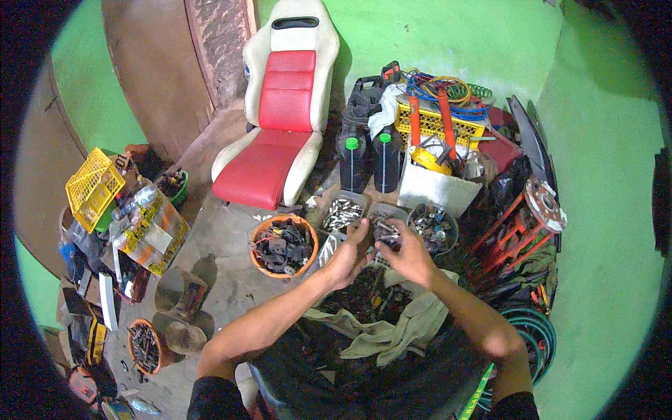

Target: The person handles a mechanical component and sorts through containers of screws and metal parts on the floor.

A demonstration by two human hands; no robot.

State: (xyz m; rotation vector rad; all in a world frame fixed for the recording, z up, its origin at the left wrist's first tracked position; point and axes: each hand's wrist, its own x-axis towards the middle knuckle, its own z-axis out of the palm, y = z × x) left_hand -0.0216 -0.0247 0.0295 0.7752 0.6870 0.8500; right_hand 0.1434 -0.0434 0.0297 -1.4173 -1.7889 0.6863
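Note:
My left hand has its fingers curled together beside a clear plastic tub; what they hold, if anything, is hidden. My right hand is closed at the tub's near side, its thumb and fingers bent around small dark and silvery pieces too small to name. Behind the two hands stands the rim of that clear tub. To its left, another clear tub is filled with short silvery metal pieces. Below my hands lies a heap of dark loose parts, with a pale cloth draped over its near edge.
An orange tub of black parts is left of my hands; a round tub of mixed parts is right. Behind stand a red-and-white seat and black jugs. A red metal stand is at right, a yellow basket far left.

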